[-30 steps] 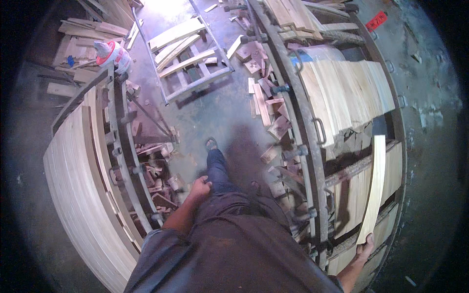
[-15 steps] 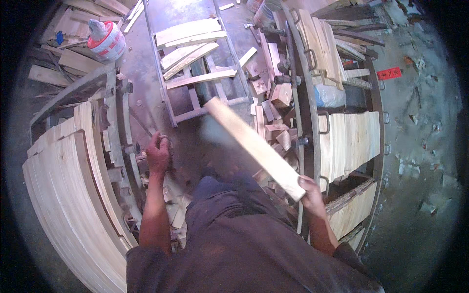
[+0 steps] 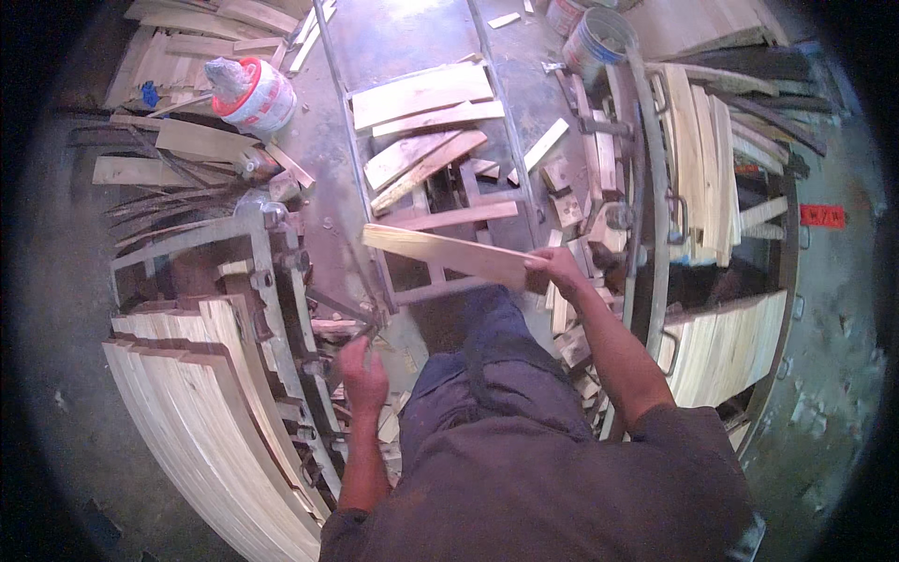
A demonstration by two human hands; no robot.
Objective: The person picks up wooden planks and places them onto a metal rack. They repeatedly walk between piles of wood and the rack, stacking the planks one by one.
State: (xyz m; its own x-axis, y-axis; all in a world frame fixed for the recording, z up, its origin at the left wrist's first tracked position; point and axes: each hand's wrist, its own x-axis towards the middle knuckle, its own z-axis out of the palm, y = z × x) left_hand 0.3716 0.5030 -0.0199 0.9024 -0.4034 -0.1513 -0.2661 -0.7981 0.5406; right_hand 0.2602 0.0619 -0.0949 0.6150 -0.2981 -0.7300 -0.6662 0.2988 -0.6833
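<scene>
from my end: right hand [image 3: 554,269] grips a board [image 3: 449,254] by one end; left hand [image 3: 365,379] blurred, can't tell open or closed.

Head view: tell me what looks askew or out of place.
Two slanted boards lie askew on the metal frame, angled away from the other boards there. Right of it, wood offcuts lie scattered on the floor, looking untidy. The board in the right hand shows no clear damage.
</scene>
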